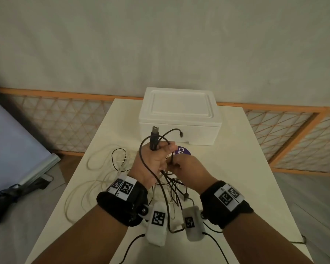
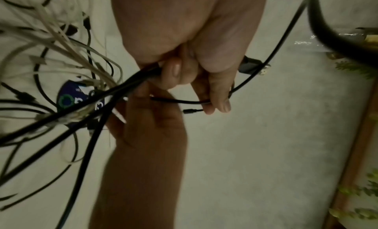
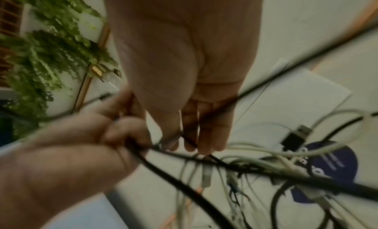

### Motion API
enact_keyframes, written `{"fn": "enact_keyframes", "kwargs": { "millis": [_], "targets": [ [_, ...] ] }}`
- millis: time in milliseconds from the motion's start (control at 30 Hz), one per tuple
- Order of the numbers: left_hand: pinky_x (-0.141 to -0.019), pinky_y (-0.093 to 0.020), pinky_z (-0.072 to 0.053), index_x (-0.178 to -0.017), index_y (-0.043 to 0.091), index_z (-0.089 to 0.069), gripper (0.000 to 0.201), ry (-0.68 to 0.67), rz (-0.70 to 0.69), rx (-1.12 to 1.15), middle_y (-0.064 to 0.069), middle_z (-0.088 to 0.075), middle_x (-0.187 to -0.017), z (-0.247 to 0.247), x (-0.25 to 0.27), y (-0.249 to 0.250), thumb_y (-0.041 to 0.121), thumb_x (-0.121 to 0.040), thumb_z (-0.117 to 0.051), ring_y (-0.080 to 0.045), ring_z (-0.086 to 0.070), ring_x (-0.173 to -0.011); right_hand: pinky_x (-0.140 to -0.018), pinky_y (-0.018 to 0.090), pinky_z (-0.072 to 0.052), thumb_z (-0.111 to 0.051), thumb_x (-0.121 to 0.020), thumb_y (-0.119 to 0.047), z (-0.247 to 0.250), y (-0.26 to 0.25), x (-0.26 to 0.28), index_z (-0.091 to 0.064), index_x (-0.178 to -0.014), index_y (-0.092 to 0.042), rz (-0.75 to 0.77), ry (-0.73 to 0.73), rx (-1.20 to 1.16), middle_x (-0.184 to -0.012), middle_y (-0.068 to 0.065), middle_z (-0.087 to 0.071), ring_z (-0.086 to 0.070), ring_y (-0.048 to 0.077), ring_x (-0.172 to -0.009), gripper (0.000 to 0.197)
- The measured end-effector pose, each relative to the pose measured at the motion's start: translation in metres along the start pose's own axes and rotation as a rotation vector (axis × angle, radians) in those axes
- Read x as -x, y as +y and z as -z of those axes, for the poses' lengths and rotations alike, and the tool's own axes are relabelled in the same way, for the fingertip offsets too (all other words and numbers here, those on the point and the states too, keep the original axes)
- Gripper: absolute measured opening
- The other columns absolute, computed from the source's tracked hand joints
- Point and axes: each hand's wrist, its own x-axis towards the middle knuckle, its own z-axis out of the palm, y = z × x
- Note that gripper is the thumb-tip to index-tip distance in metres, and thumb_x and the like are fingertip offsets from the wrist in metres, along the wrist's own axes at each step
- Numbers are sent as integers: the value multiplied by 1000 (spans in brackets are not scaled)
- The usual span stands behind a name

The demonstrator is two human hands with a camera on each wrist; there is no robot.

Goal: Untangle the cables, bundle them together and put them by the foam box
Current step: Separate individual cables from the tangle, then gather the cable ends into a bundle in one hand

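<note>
A white foam box [image 1: 179,115] stands at the far end of the white table [image 1: 236,168]. In front of it my left hand [image 1: 154,159] is raised and grips several black cables [image 1: 171,185]; a black USB plug [image 1: 154,137] sticks up out of the fist. The left thumb and forefinger [image 2: 218,103] also pinch a thin black cable [image 2: 266,67]. My right hand [image 1: 187,168] is close beside the left and pinches a thin black cable [image 1: 171,157] at its fingertips [image 3: 204,141]. Loose white cables [image 1: 111,174] lie tangled on the table to the left, partly under the hands.
A round purple sticker [image 1: 185,152] lies on the table between the hands and the box. A wooden lattice rail [image 1: 65,121] runs behind the table. A pale panel [image 1: 17,145] and a black object [image 1: 6,195] are on the floor at the left.
</note>
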Motion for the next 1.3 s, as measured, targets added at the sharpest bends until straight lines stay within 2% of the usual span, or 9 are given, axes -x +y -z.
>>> {"fn": "enact_keyframes", "kwargs": {
  "millis": [200, 300, 433, 567, 700, 867, 1000, 1100, 1300],
  "targets": [
    [-49, -20, -46, -104, -4, -66, 20, -54, 74, -209, -6, -71, -82, 11, -6, -28, -4, -83, -65, -10, -59, -58, -68, 22, -54, -56, -89, -5, 30, -19, 0, -65, -85, -18, -65, 314, -387, -77, -6, -68, -65, 5, -69, 17],
    [-61, -28, -57, -91, -11, -58, 15, 24, 71, -367, -17, -63, -80, 19, -6, -47, -5, -94, -45, -23, -61, -69, -64, 20, -53, -53, -91, 2, 53, -36, 5, -63, -82, -21, -7, 459, -580, -73, -5, -66, -64, 8, -63, 27],
    [-80, -37, -51, -94, 12, -71, 37, -67, -24, -954, -5, -73, -83, 38, -28, -57, 47, -85, -67, -21, -67, -83, -73, 37, -57, -49, -85, 15, 55, -27, 16, -65, -86, -30, 71, 568, -535, -80, 0, -70, -68, 20, -71, 48],
    [-66, -36, -49, -86, 18, -72, 41, -72, 28, -1004, -6, -71, -76, 48, -41, -51, 58, -76, -69, -24, -65, -70, -74, 21, -54, -48, -84, 16, 56, -13, 26, -65, -90, -27, 43, 658, -476, -82, 0, -69, -66, 9, -71, 46],
    [-48, -25, -32, -86, 15, -65, 24, 192, 124, -534, -2, -63, -73, 66, -35, -43, 37, -92, -60, -11, -39, -44, -70, 16, -48, -51, -90, 4, 92, 28, 48, -67, -104, -13, -89, 832, -100, -98, 6, -62, -60, 11, -82, 28],
    [-38, -20, -19, -67, 19, -37, 31, 259, 242, 49, 4, -31, -47, 67, -18, -34, 17, -98, -45, -8, -21, -35, -101, 44, -40, -57, -79, -9, 134, 81, 76, -56, -130, -18, -624, 337, 563, -129, 16, -50, -49, 37, -114, 51],
    [-41, -23, -24, -65, 17, -41, 32, 179, 277, 182, 3, -32, -47, 39, 3, -32, 14, -95, -53, -9, -23, -36, -99, 27, -38, -68, -81, -16, 98, 27, 65, -55, -128, -18, -316, 324, 172, -131, 1, -51, -51, 16, -115, 48],
    [-47, -27, -31, -56, 15, -44, 42, 94, 293, 207, 0, -34, -49, 11, 18, -33, 27, -94, -57, -12, -29, -41, -91, 27, -47, -75, -73, -48, 29, -14, 49, -47, -129, -27, -109, -179, -68, -119, -11, -58, -57, 3, -101, 65],
    [-49, -26, -49, -61, 11, -54, 49, 259, 176, 354, -7, -63, -63, 34, 22, -24, 43, -96, -47, -13, -56, -48, -70, 30, -48, -49, -92, -49, -13, 11, 60, -59, -96, -19, -90, -312, 138, -82, -1, -66, -60, 14, -71, 31]
  ]
}}
